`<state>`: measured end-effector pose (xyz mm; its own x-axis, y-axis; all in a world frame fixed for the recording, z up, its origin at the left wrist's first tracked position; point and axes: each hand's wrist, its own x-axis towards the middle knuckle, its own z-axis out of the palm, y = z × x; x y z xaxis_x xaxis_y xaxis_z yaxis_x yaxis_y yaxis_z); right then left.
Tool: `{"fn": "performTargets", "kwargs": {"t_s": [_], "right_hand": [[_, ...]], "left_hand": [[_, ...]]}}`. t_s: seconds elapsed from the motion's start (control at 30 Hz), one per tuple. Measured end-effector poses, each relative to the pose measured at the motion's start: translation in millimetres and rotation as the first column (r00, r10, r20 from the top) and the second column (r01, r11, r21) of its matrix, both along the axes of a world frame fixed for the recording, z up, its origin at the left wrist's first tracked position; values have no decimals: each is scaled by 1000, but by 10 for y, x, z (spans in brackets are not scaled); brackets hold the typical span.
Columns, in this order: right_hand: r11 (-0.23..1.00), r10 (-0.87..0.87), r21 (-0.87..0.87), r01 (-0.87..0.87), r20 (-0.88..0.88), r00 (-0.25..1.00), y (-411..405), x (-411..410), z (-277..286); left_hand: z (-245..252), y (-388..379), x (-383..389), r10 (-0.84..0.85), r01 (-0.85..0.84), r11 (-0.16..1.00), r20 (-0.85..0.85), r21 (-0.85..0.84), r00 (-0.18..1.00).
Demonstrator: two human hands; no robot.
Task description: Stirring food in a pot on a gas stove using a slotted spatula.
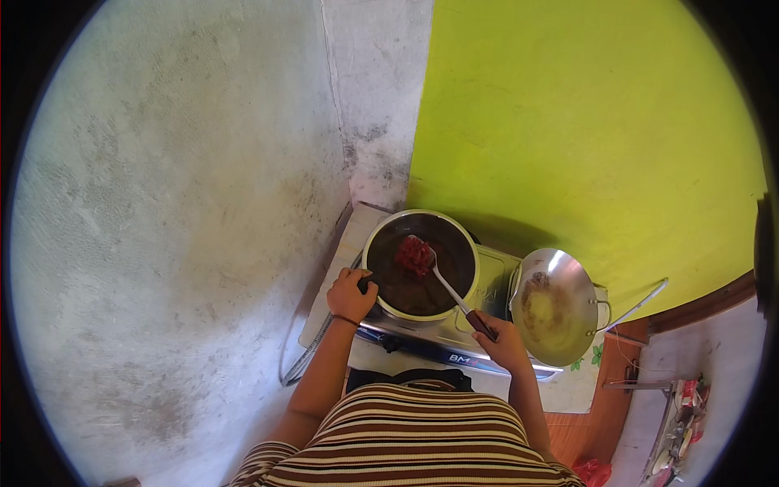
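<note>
My left hand (351, 293) grips the dark handle (367, 282) on the near left side of a deep metal pot (473, 268). Dark brown liquid (401, 295) lies in the pot. In my right hand (503, 342) is a metal spatula (449, 287), held by its brown grip. Its head is inside the pot, under a clump of dark red food (415, 255); whether the clump touches the liquid I cannot tell. The pot stands on the left side of a two-burner gas stove (420, 348).
A metal wok (554, 322) with brown residue sits on the stove's right side. Beyond it a thin light-coloured rod (639, 307) sticks out. A gas hose (310, 350) runs down at the left. Walls, one grey (182, 213) and one yellow-green (584, 134), enclose the corner. A rack (666, 426) stands lower right.
</note>
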<state>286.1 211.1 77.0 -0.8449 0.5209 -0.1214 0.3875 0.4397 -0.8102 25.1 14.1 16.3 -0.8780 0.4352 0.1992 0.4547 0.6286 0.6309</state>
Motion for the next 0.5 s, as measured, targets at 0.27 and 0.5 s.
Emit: {"fn": "performTargets", "kwargs": {"t_s": [0.27,0.5], "right_hand": [[922,-24,384,-43,166,986,71,-162,599],[690,-46,628,-360,534,844,344,-592,981]], "left_hand": [[16,-46,-27,-13,10,999,90,40,996],[42,-52,-6,-2,-1,1000,132,23,991]]}}
